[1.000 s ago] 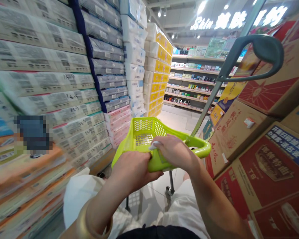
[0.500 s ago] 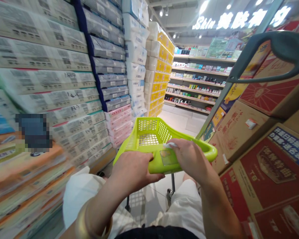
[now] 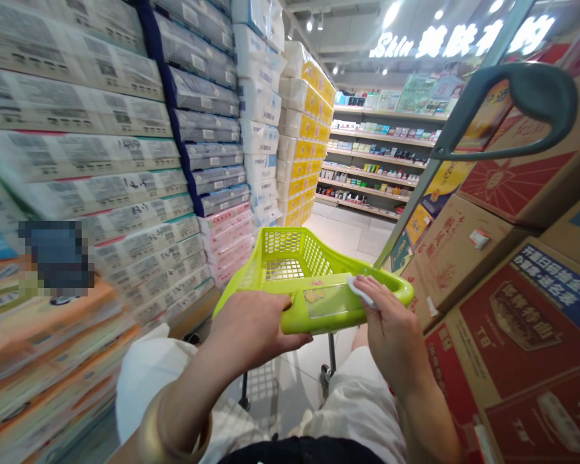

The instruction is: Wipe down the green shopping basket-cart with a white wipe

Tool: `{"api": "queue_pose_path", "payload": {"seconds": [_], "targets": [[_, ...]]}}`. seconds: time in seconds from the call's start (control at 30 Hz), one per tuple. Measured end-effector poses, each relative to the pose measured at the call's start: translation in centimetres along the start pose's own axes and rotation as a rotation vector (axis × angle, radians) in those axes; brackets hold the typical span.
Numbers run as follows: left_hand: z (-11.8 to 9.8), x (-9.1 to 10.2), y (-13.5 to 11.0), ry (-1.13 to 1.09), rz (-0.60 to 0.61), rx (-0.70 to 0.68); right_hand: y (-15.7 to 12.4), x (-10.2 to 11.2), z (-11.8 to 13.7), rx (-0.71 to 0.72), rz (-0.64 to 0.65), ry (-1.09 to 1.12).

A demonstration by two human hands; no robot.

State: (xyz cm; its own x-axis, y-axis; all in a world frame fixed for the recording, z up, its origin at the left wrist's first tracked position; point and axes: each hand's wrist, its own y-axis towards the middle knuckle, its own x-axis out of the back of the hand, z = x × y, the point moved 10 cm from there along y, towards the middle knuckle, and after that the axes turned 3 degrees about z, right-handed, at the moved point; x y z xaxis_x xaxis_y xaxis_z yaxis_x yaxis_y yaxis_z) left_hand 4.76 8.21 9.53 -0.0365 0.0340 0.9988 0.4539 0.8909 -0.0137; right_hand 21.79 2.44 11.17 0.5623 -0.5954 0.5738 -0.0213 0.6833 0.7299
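A lime-green plastic shopping cart with a lattice basket stands right in front of me. My left hand grips the left part of its handle panel, thumb below and fingers over the top. On the panel's right side, my right hand presses a small white wipe against the green plastic, fingers laid over it. The wipe is partly hidden under those fingers; it looks like tissue or thin cloth. A clear label window with a yellow picture shows between the two hands.
Stacked paper packs rise along the left, with yellow-and-white packs beyond. At right are cardboard cartons and a grey handle on a slanted metal post. Shelves of small products line the back.
My right hand has slid right along the handle panel with the white wipe, uncovering the label window. The left hand keeps its grip. The view has shifted slightly.
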Motion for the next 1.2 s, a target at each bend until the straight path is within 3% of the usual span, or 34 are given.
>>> {"api": "queue_pose_path", "payload": {"seconds": [0.2, 0.27, 0.37, 0.43, 0.63, 0.83, 0.9, 1.03, 1.2], "targets": [[0.0, 0.0, 0.1, -0.009, -0.007, -0.019, -1.1, -1.6, 6.2, 0.317, 0.086, 0.145], [0.1, 0.0, 0.1, 0.001, -0.001, -0.012, -0.9, -1.4, 5.1, 0.262, 0.063, 0.126], [0.2, 0.0, 0.2, 0.018, 0.009, 0.003, -0.7, 0.2, 0.7, 0.045, -0.047, 0.019], [0.3, 0.0, 0.2, 0.018, 0.008, 0.009, -0.9, 0.9, -0.6, -0.024, -0.094, -0.024], [0.3, 0.0, 0.3, 0.028, 0.003, 0.006, -1.7, -1.1, 3.6, 0.221, 0.082, 0.083], [0.2, 0.2, 0.2, 0.019, -0.011, -0.005, -1.4, 1.0, -0.6, -0.011, -0.114, -0.014], [0.2, 0.2, 0.2, 0.014, -0.020, -0.010, -1.5, 0.6, 0.2, 0.020, -0.070, -0.002], [0.3, 0.2, 0.1, -0.005, -0.024, -0.003, -1.8, -0.9, 3.4, 0.216, 0.074, 0.111], [0.1, 0.3, 0.1, 0.003, -0.018, -0.006, -1.2, 0.7, 0.3, 0.025, -0.092, 0.029]]}}
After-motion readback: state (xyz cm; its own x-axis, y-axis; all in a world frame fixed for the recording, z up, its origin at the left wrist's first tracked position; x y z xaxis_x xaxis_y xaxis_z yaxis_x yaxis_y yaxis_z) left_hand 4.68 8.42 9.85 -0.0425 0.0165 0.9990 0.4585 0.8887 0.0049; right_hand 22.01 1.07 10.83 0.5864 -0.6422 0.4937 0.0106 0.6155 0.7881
